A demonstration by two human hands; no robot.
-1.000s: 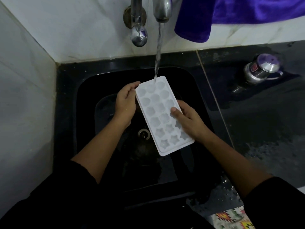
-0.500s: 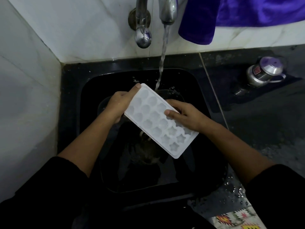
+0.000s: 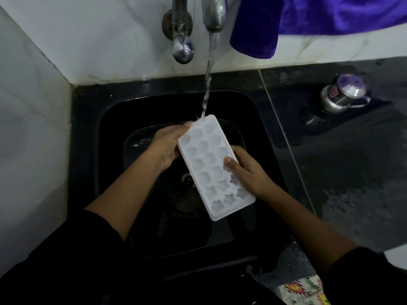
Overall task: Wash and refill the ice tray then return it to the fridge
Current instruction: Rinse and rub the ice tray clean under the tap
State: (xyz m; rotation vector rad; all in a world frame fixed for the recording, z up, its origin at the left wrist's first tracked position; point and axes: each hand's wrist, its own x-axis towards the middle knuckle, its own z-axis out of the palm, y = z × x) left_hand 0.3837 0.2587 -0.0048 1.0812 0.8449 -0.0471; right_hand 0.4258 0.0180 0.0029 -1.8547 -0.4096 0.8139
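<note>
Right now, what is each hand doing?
Left hand: grips the white plastic ice tray by its left edge.
Right hand: grips the same tray's right edge, thumb on top.

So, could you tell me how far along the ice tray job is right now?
Done: the ice tray is at the sink, with the tap running. In hand: rinsing; the left hand and right hand hold it tilted, the water stream striking its far end. Left: filling it level and returning it to the fridge, which is out of view.
</note>
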